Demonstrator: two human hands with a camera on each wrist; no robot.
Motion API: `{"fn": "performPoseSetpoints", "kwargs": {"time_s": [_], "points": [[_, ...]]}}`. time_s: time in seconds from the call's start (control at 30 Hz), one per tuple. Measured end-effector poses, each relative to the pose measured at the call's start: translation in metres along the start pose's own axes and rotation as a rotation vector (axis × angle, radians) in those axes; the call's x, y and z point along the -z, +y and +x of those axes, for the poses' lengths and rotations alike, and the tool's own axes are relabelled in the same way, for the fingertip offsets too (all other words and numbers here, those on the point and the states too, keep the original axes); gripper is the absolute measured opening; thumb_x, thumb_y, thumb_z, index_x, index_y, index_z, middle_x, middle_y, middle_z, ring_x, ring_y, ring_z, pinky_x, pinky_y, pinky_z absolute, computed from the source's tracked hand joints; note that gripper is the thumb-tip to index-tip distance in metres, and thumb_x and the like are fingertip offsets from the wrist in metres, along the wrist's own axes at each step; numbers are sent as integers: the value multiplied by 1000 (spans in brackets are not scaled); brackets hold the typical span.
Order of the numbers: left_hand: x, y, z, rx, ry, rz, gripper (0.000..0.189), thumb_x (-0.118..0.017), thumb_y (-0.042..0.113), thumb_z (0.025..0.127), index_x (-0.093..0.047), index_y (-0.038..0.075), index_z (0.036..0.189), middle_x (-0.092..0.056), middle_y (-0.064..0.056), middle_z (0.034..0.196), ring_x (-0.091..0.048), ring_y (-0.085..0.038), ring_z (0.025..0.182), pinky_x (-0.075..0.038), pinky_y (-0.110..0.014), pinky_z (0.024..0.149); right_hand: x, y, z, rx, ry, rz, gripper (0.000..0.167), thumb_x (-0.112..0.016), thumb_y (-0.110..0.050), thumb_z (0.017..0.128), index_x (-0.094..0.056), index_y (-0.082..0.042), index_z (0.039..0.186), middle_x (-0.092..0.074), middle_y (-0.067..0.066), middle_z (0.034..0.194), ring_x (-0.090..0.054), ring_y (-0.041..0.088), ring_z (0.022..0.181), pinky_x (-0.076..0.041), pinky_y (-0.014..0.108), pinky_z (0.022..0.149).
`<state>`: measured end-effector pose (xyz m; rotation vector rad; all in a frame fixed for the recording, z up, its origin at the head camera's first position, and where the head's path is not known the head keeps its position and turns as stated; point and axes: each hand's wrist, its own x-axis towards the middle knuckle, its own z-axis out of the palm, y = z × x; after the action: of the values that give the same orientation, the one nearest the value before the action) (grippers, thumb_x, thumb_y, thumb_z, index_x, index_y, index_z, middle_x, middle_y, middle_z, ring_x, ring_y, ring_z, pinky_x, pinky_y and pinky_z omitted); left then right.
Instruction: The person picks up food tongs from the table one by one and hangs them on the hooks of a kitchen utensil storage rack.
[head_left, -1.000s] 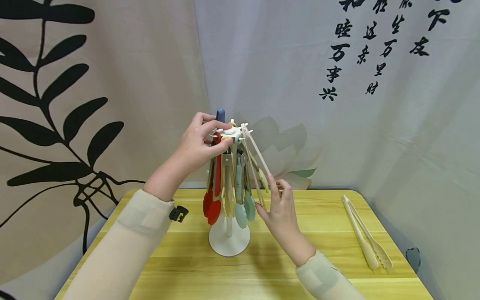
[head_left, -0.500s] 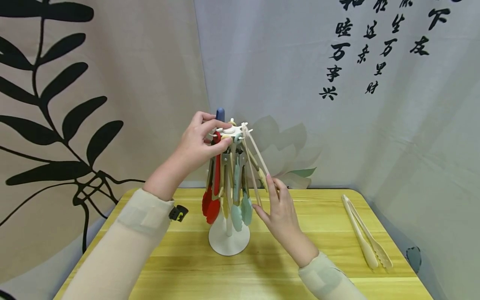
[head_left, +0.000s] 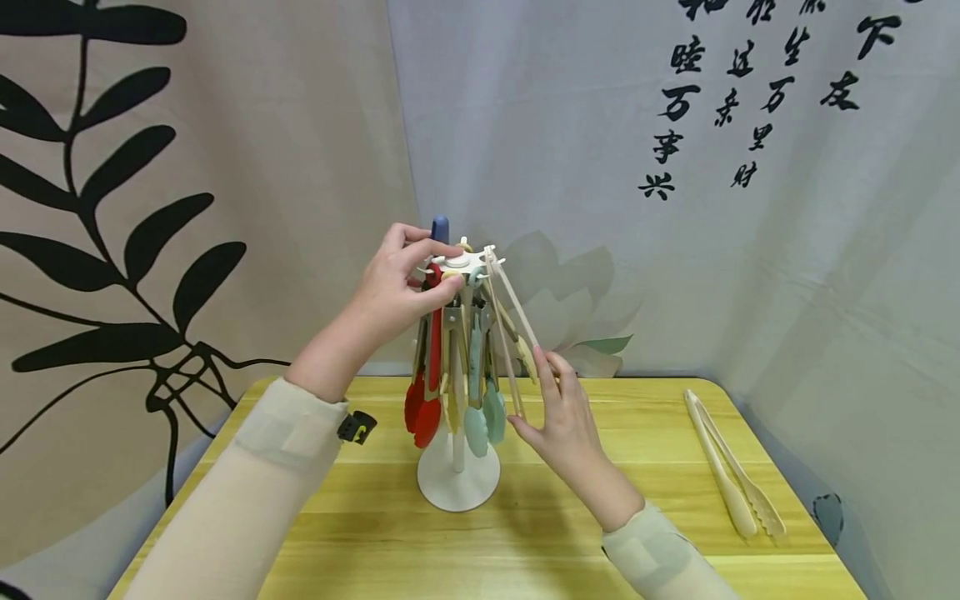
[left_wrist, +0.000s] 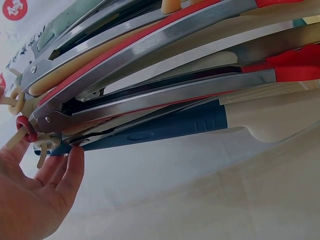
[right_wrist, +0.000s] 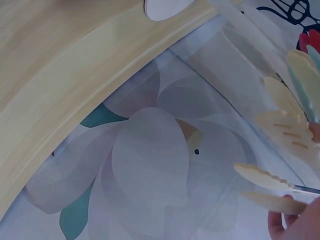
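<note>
A white rotating utensil rack (head_left: 459,487) stands on the table, hung with tongs and other kitchen tools. My left hand (head_left: 397,287) grips its top disc, thumb in front; in the left wrist view its fingertips reach the top of a blue handle (left_wrist: 155,132). Pale tongs (head_left: 516,304) hang from a right-hand hook, arms spread. My right hand (head_left: 566,425) holds their lower part between thumb and fingers. Red tongs (head_left: 427,421) and teal tongs (head_left: 476,429) hang beside them. In the right wrist view, beige tong tips (right_wrist: 262,175) show by the fingers.
Another pair of cream tongs (head_left: 723,475) lies on the right of the wooden table (head_left: 360,533). Behind the table hangs a printed cloth (head_left: 555,125) with leaves, a flower and characters. A small black object (head_left: 357,427) shows beside the left cuff.
My right hand has shifted slightly left, and its forearm a little down and right. The teal tongs swung left and partly back. My left hand stays on the rack's top.
</note>
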<state>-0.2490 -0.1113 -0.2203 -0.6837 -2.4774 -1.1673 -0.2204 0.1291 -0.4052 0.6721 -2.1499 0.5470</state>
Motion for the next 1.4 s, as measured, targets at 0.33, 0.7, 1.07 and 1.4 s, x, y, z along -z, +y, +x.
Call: {"fn": "performPoseSetpoints", "kwargs": {"time_s": [0.33, 0.7, 1.07, 1.4], "points": [[0, -1, -1, -3, 6, -10, 32, -64, 36, 86, -65, 26, 116, -39, -4, 128, -50, -20, 105, -51, -36, 88, 1, -4, 0, -6, -48, 61, 107, -87, -14, 64, -21, -10, 149, -34, 16, 138, -50, 32, 107, -45, 48, 87], [-1, 0, -1, 9, -6, -17, 33, -64, 37, 86, -65, 26, 117, -38, -4, 129, -52, -20, 103, -51, -36, 88, 4, -3, -4, -79, -100, 137, 89, -77, -5, 71, -29, -6, 146, -31, 13, 144, -48, 30, 118, -45, 46, 91], [0, 0, -1, 21, -11, -37, 34, -65, 38, 86, -64, 26, 118, -36, -3, 131, -56, -21, 100, -51, -36, 89, 13, 26, -27, -191, -173, 91, 97, -78, -7, 71, -23, -20, 150, -31, 12, 145, -45, 30, 115, -44, 47, 90], [0, 0, -2, -8, -1, 22, 47, -64, 39, 87, -54, 26, 131, -37, -6, 136, -50, -23, 106, -49, -37, 90, 35, 68, -61, -405, -352, 2, 94, -76, -13, 75, -22, -19, 151, -24, 15, 147, -38, 36, 121, -40, 56, 88]]}}
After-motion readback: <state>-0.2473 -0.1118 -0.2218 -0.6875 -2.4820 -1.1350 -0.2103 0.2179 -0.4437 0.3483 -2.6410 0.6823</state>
